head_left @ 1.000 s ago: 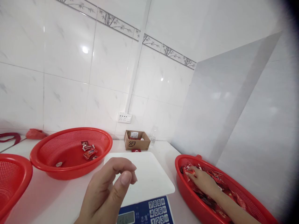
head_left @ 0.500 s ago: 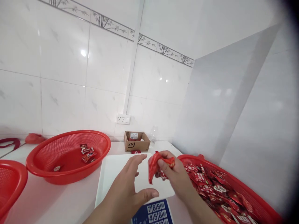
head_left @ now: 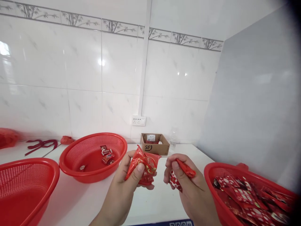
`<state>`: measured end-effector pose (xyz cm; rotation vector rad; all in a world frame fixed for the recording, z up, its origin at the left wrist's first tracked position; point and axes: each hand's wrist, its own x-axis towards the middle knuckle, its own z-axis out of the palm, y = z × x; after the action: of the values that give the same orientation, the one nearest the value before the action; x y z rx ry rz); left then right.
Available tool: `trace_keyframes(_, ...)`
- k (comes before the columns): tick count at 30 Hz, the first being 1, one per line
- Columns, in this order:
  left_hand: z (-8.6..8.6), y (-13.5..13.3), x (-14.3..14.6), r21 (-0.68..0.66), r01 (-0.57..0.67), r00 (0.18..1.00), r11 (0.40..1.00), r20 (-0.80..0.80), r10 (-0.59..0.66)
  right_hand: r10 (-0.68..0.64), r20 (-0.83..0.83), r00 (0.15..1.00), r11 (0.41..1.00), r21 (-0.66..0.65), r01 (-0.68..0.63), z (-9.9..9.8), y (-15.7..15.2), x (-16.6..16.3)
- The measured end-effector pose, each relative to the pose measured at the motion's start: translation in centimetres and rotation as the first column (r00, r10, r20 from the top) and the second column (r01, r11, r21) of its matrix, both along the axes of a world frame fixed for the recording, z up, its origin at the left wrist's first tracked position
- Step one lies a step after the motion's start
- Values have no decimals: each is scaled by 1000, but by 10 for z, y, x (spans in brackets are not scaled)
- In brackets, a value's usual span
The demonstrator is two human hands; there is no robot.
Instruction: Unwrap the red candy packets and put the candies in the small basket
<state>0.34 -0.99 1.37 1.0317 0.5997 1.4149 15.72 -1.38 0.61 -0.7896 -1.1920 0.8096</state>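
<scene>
My left hand is closed on a crumpled red packet with gold print, pinched between thumb and fingers. Close beside it, my right hand is closed on other red packets, one plain red and one with white dots. Both hands hover above the white weighing plate of a scale. On the right, a red basket is full of the same red packets.
A red mesh basket at centre left holds several small candies. Another red basket sits at the left edge. A small cardboard box and a clear bottle stand by the tiled wall. Red bags and cords lie far left.
My right hand lifted packets out of the right basket and carried them over the scale. My left hand took one crumpled packet from it. The view turned left.
</scene>
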Motion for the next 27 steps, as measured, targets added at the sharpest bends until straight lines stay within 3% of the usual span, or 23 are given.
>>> trace_keyframes(4,-2,-1,0,-34,-64,997,997,34,65,21,17,1000,999,-32,-21,-1,3,-2)
trace_keyframes(11,-10,6,9,54,-84,996,995,-33,86,269,137,953,961,-105,-256,3,7,-5)
trace_keyframes(18,-13,13,11,47,-35,994,998,-98,39,137,243,960,990,-80,-120,4,9,0)
trace_keyframes(27,-14,16,6,105,146,987,984,-87,-137,107,213,971,994,-21,-105,2,7,6)
